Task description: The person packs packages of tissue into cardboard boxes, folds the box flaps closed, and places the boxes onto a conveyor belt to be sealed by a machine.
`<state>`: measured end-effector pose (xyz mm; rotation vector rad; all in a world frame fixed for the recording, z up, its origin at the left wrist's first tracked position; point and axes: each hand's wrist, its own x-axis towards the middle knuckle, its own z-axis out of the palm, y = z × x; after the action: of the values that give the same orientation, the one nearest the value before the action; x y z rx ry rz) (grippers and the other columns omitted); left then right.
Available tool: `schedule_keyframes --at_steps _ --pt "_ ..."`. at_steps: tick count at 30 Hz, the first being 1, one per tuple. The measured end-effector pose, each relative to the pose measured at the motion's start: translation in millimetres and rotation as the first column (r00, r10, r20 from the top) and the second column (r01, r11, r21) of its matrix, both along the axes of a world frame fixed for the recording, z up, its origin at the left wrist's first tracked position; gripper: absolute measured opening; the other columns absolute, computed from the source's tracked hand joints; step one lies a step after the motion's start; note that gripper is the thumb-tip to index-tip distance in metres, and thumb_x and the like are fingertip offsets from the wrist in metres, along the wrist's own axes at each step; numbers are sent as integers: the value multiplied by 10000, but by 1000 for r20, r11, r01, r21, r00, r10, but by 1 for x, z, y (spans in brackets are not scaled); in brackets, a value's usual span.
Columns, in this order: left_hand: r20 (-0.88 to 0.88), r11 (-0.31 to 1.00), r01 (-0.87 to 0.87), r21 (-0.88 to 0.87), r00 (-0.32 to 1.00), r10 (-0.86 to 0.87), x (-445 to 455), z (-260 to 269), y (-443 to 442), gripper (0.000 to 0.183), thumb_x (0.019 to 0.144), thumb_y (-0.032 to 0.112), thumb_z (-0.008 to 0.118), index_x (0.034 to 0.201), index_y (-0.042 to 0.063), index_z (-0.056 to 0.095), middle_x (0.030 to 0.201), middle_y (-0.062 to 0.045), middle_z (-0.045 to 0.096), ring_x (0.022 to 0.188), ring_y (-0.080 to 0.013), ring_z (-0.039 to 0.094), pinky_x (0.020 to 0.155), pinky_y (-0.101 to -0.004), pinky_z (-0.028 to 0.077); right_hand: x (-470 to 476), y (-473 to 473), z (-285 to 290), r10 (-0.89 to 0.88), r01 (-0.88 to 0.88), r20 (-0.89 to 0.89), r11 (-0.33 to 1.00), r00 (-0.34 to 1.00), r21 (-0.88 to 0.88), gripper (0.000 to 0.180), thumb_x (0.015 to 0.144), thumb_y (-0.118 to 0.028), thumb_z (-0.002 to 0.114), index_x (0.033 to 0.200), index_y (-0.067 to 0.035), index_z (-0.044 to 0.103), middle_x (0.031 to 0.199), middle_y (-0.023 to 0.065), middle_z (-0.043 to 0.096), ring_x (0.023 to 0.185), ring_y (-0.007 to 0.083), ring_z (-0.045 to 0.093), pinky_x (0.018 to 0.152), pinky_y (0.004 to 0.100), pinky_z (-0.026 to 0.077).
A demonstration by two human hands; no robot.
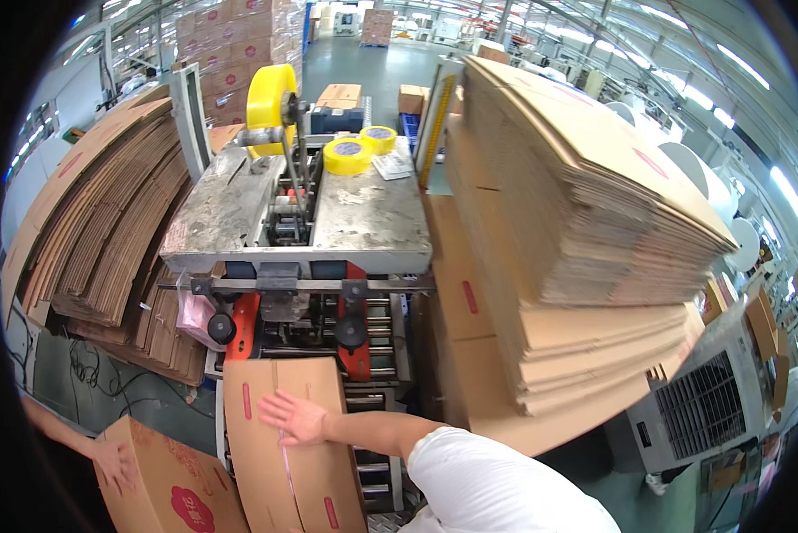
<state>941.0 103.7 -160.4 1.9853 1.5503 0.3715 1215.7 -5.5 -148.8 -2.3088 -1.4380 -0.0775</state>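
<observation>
My right hand (pixel 295 419) lies flat, fingers spread, on the top of a closed cardboard carton (pixel 319 466) with red marks and a lengthwise seam. The carton is on a roller conveyor (pixel 376 470), its far end at the red side guides (pixel 242 328) of a carton-sealing machine (pixel 372 213). A large yellow tape roll (pixel 269 100) is mounted upright on the machine. My left hand is out of view. At the lower left, a co-worker's hand (pixel 114 464) rests on a second carton (pixel 172 480) with a red flower-shaped print, beside the first.
Flattened cardboard boxes (pixel 99 220) are stacked at left; a taller stack (pixel 605 220) rises at right. Two yellow tape rolls (pixel 348 156) (pixel 378 138) lie on the machine top. Cables (pixel 106 380) trail over the floor at left. A grey vented unit (pixel 695 403) stands at lower right.
</observation>
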Motion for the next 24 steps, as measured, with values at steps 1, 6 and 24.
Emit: schedule_keyframes --at_steps 1,6,24 --pt "-52 997 1 -76 999 -5 23 14 -6 757 903 321 538 1368 -106 121 1310 -302 411 1099 -437 505 919 -458 438 28 -13 -5 -34 34 25 999 999 19 676 855 -495 474 1380 -85 360 1476 165 245 1384 328 180 1126 495 123" --pt "402 972 153 177 891 -214 66 -106 54 677 943 126 434 1420 -45 -15 1439 -262 193 1296 -337 311 1080 -376 266 102 -3 6 -41 39 127 999 991 20 658 849 -461 483 1377 -87 368 1472 164 265 1372 326 220 1122 488 150" --pt "874 -497 845 198 -382 -300 -72 405 -167 600 983 408 305 1123 -133 523 1118 -270 575 1050 -368 559 928 -434 419 -50 -170 450 -511 517 551 841 660 162 593 798 -603 507 806 -42 697 794 124 640 831 287 607 763 431 413"
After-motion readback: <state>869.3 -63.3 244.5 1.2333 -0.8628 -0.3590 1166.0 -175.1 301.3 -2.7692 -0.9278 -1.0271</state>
